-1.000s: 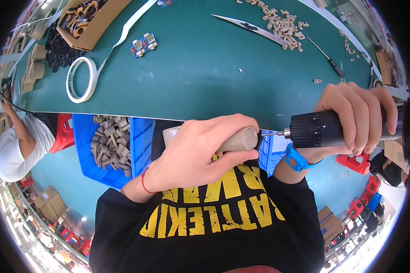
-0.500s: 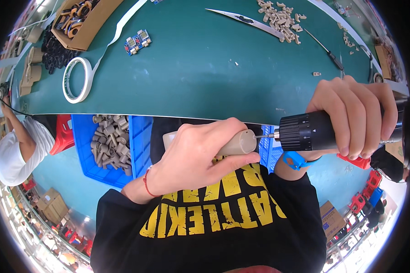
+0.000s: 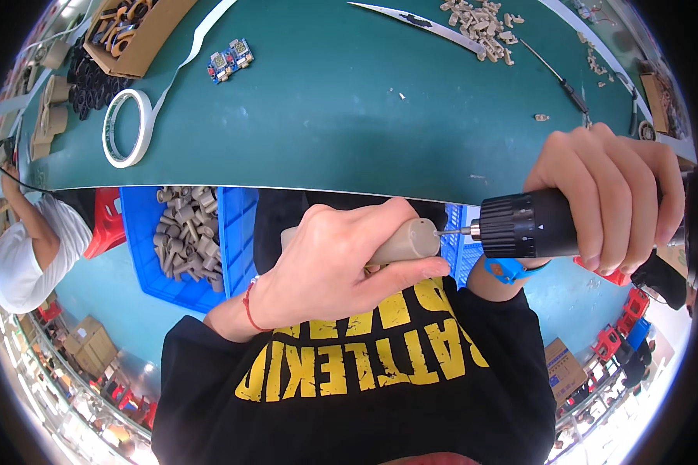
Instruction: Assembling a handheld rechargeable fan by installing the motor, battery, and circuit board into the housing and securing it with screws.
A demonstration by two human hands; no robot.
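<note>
- Since the frame from one second ago, the black cylindrical power driver with a ribbed collar (image 3: 529, 225) has come leftward: its thin silver metal bit (image 3: 457, 231) stood just short of the long, tan, round-ended plastic piece (image 3: 411, 242), and now appears to meet that piece's flat end.
- Both hands are occupied and apart from each other. The left hand (image 3: 341, 256) is wrapped over the tan piece, back of the hand upward, thumb along the near side; the fingertips on the far side are hidden.
- The right hand (image 3: 609, 194) is closed around the driver's body, fingers over the top; its thumb cannot be made out.
- The tan piece lies in front of the black cloth shirt with yellow print (image 3: 349, 422), on the near side of the edge of the green tabletop (image 3: 310, 139). Its long axis runs roughly left to right, with its far end showing left of the left hand.
- Bit and piece lie nearly in line, the flat end facing right toward the driver. The left thumb ends just below the bit's tip and is nearer to that contact than the right hand. Whether the tip has entered the face cannot be told.
- Left of the left hand, a blue plastic bin (image 3: 244, 232) holds many grey-tan tubular pieces (image 3: 188, 232).
</note>
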